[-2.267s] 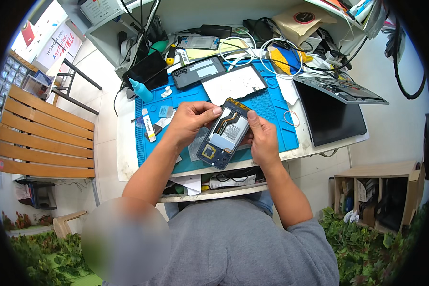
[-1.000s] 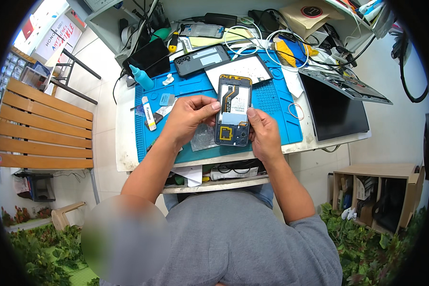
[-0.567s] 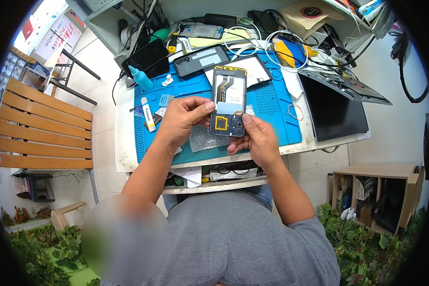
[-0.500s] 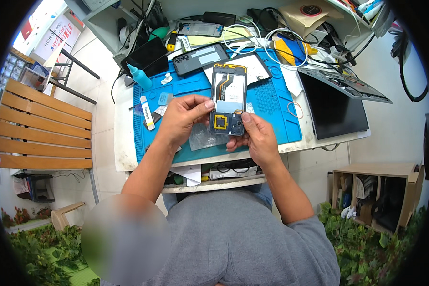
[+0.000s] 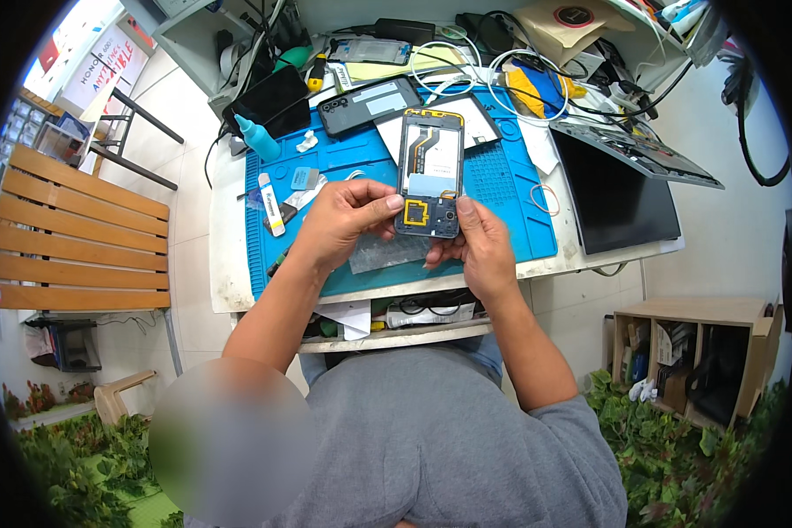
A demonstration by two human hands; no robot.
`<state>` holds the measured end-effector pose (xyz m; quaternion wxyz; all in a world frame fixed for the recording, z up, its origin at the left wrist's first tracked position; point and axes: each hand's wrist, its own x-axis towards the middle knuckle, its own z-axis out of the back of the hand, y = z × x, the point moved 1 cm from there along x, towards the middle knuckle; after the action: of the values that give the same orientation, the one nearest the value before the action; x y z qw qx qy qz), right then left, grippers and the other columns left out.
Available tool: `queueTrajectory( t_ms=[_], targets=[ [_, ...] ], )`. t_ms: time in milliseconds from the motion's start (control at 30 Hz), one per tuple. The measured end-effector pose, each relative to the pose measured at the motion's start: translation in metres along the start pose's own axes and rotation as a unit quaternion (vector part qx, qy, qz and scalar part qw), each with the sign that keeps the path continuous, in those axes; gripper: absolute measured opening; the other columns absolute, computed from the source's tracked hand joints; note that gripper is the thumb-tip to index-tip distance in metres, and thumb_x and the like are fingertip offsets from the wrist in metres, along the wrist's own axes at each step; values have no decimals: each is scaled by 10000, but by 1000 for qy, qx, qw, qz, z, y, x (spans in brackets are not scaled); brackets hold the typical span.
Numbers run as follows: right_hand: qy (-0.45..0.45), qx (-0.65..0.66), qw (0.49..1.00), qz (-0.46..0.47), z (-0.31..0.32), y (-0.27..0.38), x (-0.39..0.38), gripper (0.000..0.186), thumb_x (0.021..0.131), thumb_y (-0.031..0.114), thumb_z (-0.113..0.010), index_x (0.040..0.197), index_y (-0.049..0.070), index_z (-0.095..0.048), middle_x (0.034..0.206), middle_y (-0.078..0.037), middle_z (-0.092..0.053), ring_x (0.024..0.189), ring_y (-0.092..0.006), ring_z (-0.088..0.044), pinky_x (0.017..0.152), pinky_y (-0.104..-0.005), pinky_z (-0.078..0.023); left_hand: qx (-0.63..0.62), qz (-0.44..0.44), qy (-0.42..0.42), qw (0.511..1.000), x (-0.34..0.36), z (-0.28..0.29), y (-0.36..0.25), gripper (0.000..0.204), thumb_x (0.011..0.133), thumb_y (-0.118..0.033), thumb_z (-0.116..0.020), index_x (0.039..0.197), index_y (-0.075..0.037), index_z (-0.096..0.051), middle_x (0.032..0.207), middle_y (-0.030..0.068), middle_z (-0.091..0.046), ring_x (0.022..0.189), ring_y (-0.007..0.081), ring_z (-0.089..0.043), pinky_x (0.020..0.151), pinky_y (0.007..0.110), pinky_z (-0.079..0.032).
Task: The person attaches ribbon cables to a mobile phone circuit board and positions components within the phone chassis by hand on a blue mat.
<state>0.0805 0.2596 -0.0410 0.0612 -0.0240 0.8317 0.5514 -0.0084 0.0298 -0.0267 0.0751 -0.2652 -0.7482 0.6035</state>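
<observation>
Between my hands is an opened smartphone (image 5: pixel 430 174), its back cover off and its battery, ribbon cable and yellow-edged parts showing. My left hand (image 5: pixel 348 217) pinches the lower left edge with the thumb on top. Closed on the lower right edge is my right hand (image 5: pixel 478 246), thumb along the side and fingers curled beneath. The phone is held above a blue work mat (image 5: pixel 326 275). Under it, a clear plastic bag (image 5: pixel 387 255) lies on the mat. A dark phone back cover (image 5: pixel 370 107) rests just beyond, next to a white-and-black panel (image 5: pixel 480 121).
Left on the mat are a light-blue bottle (image 5: pixel 258 139) and a white-and-yellow tube (image 5: pixel 271 205). An open laptop (image 5: pixel 612 194) stands at the right. White cables (image 5: pixel 502 62) and a paper bag (image 5: pixel 568 26) crowd the back. An open drawer (image 5: pixel 396 336) juts out below the desk edge.
Both hands have shifted the phone slightly right and away from me. My left thumb now sits lower along its edge, beside the yellow-edged part.
</observation>
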Motion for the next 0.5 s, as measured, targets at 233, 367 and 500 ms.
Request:
queueTrajectory(
  t_ms=[233, 367, 500],
  targets=[
    [56, 77, 995, -41, -12, -16, -13, 468, 1217, 425, -658, 1251, -35, -734, 964, -124, -769, 731, -208, -783, 633, -393, -708, 9, -12, -21, 1000, -3, -12, -8, 293, 1080, -233, -878, 1211, 20, -810, 1031, 75, -824, 845, 138, -769, 769, 308, -651],
    [55, 102, 993, -35, -24, -19, -12, 335, 1165, 299, -768, 1177, -36, -776, 941, -128, -789, 696, -213, -775, 558, -396, -690, 0, -27, -17, 999, -10, -18, -5, 355, 1075, -259, -890, 1224, 53, -808, 1015, 101, -828, 849, 143, -787, 785, 298, -668],
    [53, 104, 993, -11, -21, -20, -13, 314, 1154, 281, -786, 1160, -33, -800, 902, -123, -793, 651, -197, -755, 520, -386, -670, 8, -10, 18, 1000, -13, -19, -8, 373, 1076, -238, -883, 1287, 38, -747, 1024, 88, -826, 840, 140, -787, 766, 292, -652]
  ],
)
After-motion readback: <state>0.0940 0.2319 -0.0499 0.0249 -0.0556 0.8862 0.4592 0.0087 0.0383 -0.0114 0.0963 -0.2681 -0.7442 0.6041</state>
